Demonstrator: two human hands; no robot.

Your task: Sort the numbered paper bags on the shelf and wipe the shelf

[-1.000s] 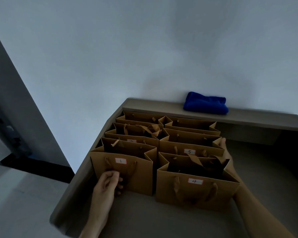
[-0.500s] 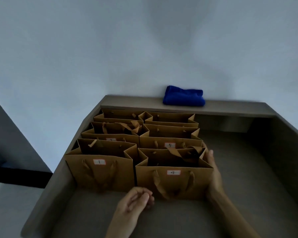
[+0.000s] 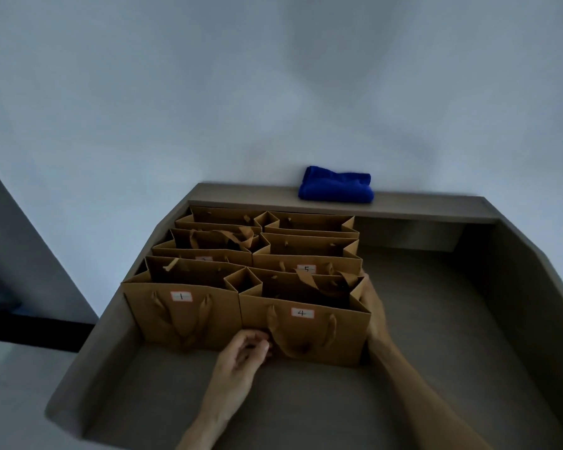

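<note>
compared with half a second ago, the left hand (image 3: 246,350) has moved forward from the open shelf floor to the lower front of the brown paper bag labelled 4 (image 3: 319,332), and the view sits a little closer; the bags themselves have not shifted. the left hand's fingers are curled loosely inward, their tips at the bag's bottom left corner beside its drooping paper handle; whether they pinch the handle or only touch the paper cannot be told. the right hand (image 3: 372,308) lies flat and open against the right side wall of the same bag, fingers spread along its upper edge, pressing rather than gripping. six brown paper bags stand upright in two rows at the left rear of the grey recessed shelf (image 3: 436,319), touching one another. the brown paper bag labelled 1 (image 3: 182,315) is front left, right beside bag 4. the brown paper bag labelled 5 (image 3: 306,259) stands directly behind bag 4. other labels are hidden. a folded blue cloth (image 3: 336,189) rests on the shelf's raised back ledge against the pale wall (image 3: 273,92), well apart from both hands.
</note>
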